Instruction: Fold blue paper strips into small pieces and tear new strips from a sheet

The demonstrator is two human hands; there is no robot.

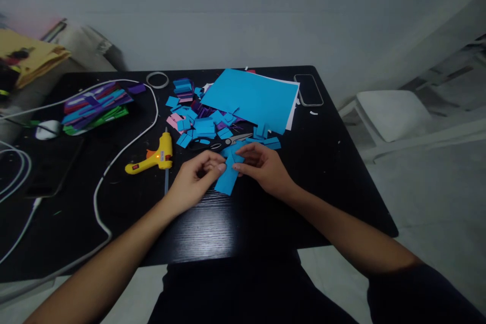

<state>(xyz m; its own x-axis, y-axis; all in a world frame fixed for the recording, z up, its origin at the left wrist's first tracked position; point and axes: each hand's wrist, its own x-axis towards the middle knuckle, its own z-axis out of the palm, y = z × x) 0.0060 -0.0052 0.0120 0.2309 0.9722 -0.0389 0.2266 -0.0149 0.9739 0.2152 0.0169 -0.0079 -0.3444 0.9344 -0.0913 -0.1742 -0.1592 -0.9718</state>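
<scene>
Between my two hands is a folded strip of blue paper, its lower end hanging over the near part of the black table. My left hand pinches its left edge with thumb and forefinger. From the other side, my right hand grips the paper near a small raised fold, fingers closed on it. Just beyond the hands lie scissors, partly covered by blue pieces. Several small cut and folded blue paper pieces are heaped behind them, with pink and purple ones mixed in.
A yellow glue gun with its light on lies left of my left hand. A large blue sheet, a phone, a tape roll and a bundle of coloured strips are farther back. A white cable crosses the table's left side.
</scene>
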